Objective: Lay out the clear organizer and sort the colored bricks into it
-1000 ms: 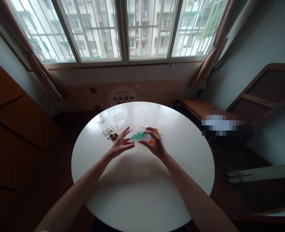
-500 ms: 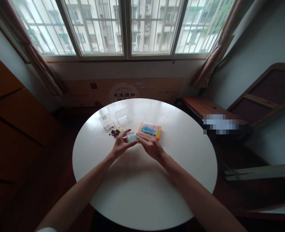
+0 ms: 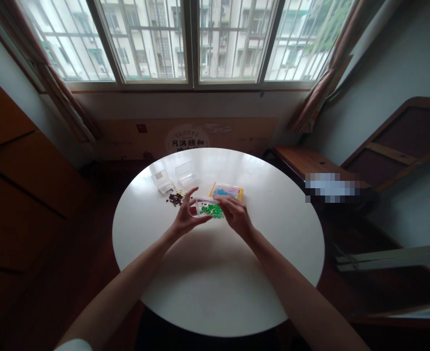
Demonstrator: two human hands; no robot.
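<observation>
A small clear plastic box point(image 3: 209, 210) with several bright green pieces inside is held over the middle of the white round table point(image 3: 215, 282). My left hand point(image 3: 183, 218) grips its left side, thumb along the near edge and fingers behind. The fingers of my right hand point(image 3: 239, 218) are closed on its top right edge and cover that corner. Whether its lid is open or closed I cannot tell. Just beyond my left hand lies a pile of dark brown pieces point(image 3: 174, 198), with a few yellow ones beside it.
Two clear plastic boxes, one point(image 3: 162, 182) with its lid raised and another point(image 3: 186, 174) behind it, stand at the table's far left. A yellow-edged packet point(image 3: 226, 190) with a blue print lies beyond my right hand. A wooden bench point(image 3: 302, 163) stands at right.
The clear box has moved slightly right and tilted, so its green pieces now show plainly. My right hand has shifted right along it and its fingers have curled more.
</observation>
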